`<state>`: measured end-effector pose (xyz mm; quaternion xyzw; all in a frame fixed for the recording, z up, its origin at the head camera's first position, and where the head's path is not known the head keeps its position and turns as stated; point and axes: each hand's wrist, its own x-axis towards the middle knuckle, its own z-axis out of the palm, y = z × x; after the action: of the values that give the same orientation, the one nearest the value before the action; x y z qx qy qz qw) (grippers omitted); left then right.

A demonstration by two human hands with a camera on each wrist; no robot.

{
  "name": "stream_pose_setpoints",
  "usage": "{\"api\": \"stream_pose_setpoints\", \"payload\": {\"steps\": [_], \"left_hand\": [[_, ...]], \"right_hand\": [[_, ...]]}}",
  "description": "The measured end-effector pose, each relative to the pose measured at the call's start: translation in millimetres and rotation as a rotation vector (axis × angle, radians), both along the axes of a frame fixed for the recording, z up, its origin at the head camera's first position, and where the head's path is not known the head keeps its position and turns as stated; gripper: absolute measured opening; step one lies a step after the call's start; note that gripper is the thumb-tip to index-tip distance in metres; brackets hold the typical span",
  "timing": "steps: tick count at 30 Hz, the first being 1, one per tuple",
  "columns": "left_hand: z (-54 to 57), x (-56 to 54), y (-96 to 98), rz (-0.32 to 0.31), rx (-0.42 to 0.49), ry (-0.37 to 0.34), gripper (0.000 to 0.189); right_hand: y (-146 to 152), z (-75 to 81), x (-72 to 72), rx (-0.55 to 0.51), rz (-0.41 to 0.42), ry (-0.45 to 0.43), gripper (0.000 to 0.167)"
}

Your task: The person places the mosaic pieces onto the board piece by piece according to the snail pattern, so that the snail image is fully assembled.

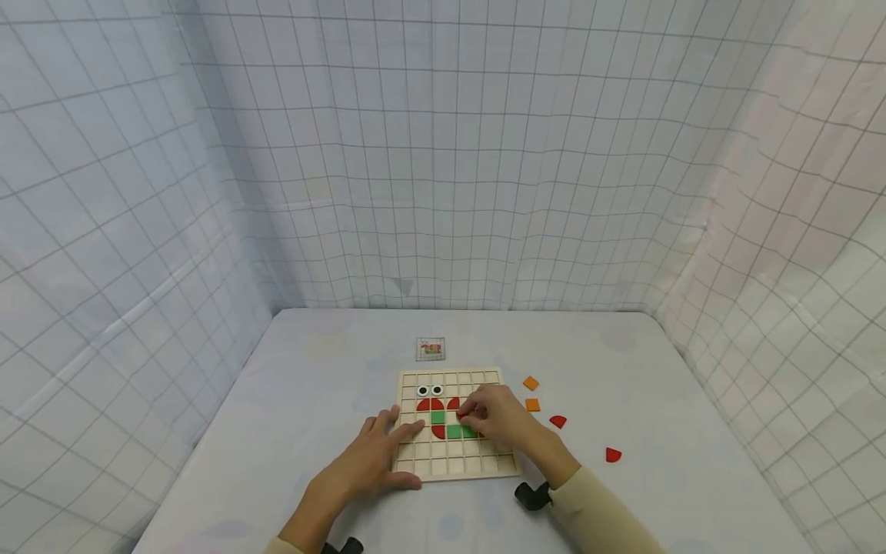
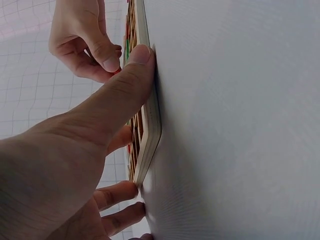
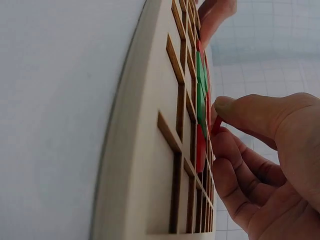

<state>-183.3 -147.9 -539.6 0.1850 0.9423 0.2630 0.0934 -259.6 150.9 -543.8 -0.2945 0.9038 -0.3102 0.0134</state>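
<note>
A wooden grid board (image 1: 457, 465) lies on the table, with red quarter-round pieces (image 1: 438, 432), green square pieces (image 1: 454, 432) and two eye discs (image 1: 437, 390) set in its cells. My left hand (image 1: 370, 458) spreads over the board's left near corner. Its thumb (image 2: 127, 82) presses along the near edge, and the index finger reaches onto the grid. Above the middle cells, my right hand (image 1: 501, 417) pinches a small red piece (image 3: 216, 124) between thumb and index finger. That piece is tilted close over the grid, mostly hidden by the fingers.
Right of the board lie two orange squares (image 1: 532, 405) and two loose red quarter-round pieces (image 1: 613, 455). Behind the board is a small picture card (image 1: 431, 349). White gridded curtains (image 1: 429, 192) enclose the table at the back and sides.
</note>
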Motion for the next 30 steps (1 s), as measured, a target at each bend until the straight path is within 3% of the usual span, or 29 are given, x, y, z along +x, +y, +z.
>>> {"api": "stream_pose_setpoints", "payload": {"steps": [10, 21, 30], "left_hand": [[-3.9, -1.5, 2.3, -0.004, -0.017, -0.003, 0.099], [1.7, -0.9, 1.7, -0.012, -0.009, 0.011, 0.098], [0.0, -0.5, 1.4, -0.016, -0.008, 0.019, 0.097]], "right_hand": [[-9.5, -3.7, 1.9, 0.014, 0.011, 0.004, 0.005], [-15.0, -2.3, -1.8, -0.012, 0.009, 0.008, 0.005], [-21.8, -3.8, -2.9, -0.051, -0.048, 0.003, 0.006]]}}
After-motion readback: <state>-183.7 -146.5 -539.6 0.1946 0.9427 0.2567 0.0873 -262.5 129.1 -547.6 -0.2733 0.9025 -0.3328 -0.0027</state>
